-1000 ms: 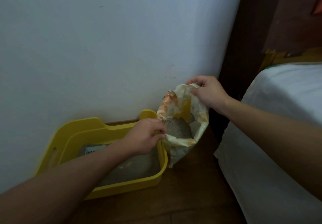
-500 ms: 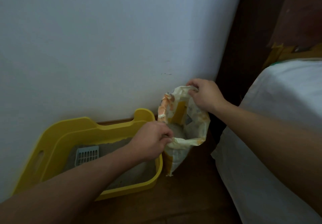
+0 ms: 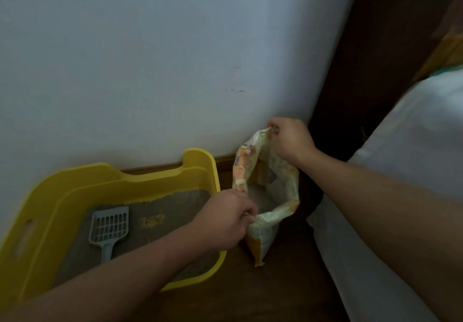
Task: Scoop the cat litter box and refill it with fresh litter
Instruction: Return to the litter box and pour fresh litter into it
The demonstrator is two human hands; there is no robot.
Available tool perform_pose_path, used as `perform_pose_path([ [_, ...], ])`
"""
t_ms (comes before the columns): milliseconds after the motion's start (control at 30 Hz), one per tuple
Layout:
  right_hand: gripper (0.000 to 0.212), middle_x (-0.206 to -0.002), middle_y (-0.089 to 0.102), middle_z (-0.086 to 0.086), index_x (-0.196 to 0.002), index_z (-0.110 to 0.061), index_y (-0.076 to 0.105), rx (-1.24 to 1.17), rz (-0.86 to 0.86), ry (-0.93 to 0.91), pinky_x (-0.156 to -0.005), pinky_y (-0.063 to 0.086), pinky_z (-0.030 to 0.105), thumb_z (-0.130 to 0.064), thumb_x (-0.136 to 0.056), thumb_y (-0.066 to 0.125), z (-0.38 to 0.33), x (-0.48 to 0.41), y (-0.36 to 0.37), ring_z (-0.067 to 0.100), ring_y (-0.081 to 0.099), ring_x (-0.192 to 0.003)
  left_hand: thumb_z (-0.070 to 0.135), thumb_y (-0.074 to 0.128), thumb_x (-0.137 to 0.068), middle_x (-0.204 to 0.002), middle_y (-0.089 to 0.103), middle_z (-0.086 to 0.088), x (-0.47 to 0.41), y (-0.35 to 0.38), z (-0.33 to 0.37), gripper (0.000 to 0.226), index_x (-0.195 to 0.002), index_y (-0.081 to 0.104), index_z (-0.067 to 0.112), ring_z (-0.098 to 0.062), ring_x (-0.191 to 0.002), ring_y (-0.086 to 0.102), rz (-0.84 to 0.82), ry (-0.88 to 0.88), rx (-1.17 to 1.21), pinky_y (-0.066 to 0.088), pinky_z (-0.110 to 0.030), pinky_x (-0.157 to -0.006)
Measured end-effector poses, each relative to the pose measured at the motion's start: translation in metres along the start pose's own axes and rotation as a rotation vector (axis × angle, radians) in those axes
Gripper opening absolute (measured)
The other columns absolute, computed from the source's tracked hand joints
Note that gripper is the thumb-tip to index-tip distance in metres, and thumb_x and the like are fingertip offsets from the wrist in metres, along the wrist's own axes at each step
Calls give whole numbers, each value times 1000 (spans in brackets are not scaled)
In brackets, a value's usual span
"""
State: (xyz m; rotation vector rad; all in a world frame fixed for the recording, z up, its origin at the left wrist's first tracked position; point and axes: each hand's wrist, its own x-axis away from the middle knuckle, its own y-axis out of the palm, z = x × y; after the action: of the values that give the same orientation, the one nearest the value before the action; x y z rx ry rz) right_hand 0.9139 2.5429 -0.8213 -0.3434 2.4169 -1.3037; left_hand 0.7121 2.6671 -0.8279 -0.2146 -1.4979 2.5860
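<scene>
A yellow litter box (image 3: pixel 60 194) sits on the wooden floor against the white wall, with grey litter (image 3: pixel 172 211) inside. A pale blue slotted scoop (image 3: pixel 108 229) lies on the litter at the left. Just right of the box stands an open yellow-and-white litter bag (image 3: pixel 263 239), upright, with grey litter showing in its mouth. My left hand (image 3: pixel 223 221) pinches the bag's near rim over the box's right edge. My right hand (image 3: pixel 290 139) grips the far rim and holds it up near the wall.
A white mattress or bedding (image 3: pixel 400 171) fills the right side, close to the bag. Dark wooden furniture (image 3: pixel 363 58) stands in the corner behind it. The wooden floor (image 3: pixel 275 294) runs between box and bed.
The view has shifted, so more of the box and the scoop show. The bag's mouth is pulled wider and stands lower, right beside the box; both hands keep their grip.
</scene>
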Motion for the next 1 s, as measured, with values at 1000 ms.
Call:
perform_pose_path([
  [1000,37,-118,70,2,-123,-25,65,37,-286,-96,-94,49,33,-31,-86,65,21,16,44,26,62,-112,31,63,-89,-105,71,9,-11,17,-17,22,-108,72,26,-10,-97,62,-124,-18,-175,41,-31,-97],
])
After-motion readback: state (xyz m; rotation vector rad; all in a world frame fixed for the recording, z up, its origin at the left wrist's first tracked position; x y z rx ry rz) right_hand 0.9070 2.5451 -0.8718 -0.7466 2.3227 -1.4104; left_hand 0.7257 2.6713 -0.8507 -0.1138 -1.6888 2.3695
